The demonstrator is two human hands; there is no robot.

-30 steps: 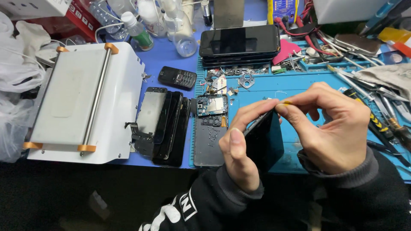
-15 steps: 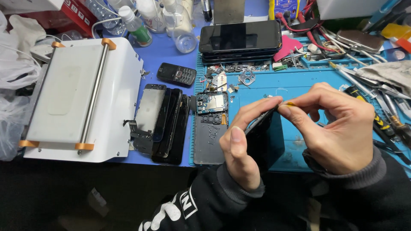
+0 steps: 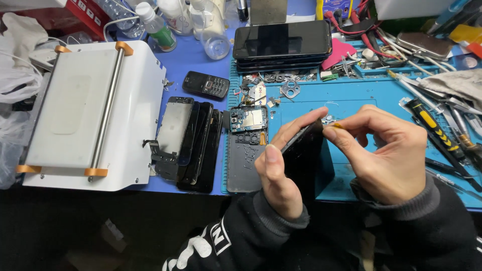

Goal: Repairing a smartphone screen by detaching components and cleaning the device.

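Two hands work over a blue mat (image 3: 361, 100). Far left sits a white box machine (image 3: 95, 110), then a pile of dark phone screens (image 3: 193, 143). The left hand (image 3: 281, 173) grips a black phone (image 3: 304, 160) standing on edge. The right hand (image 3: 386, 150) pinches a tiny yellow tool (image 3: 337, 125) at its top.

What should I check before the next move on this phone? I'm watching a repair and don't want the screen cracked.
1. Left hand grips the dark phone at its edges: ok.
2. Right hand pinches a small yellow-tipped tool at the phone's top edge: ok.
3. Tool tip seated in the seam: cannot tell.
4. Phone lifted off the blue mat, unsupported: not ok.
5. Circuit board and loose parts lie apart from the hands: ok.
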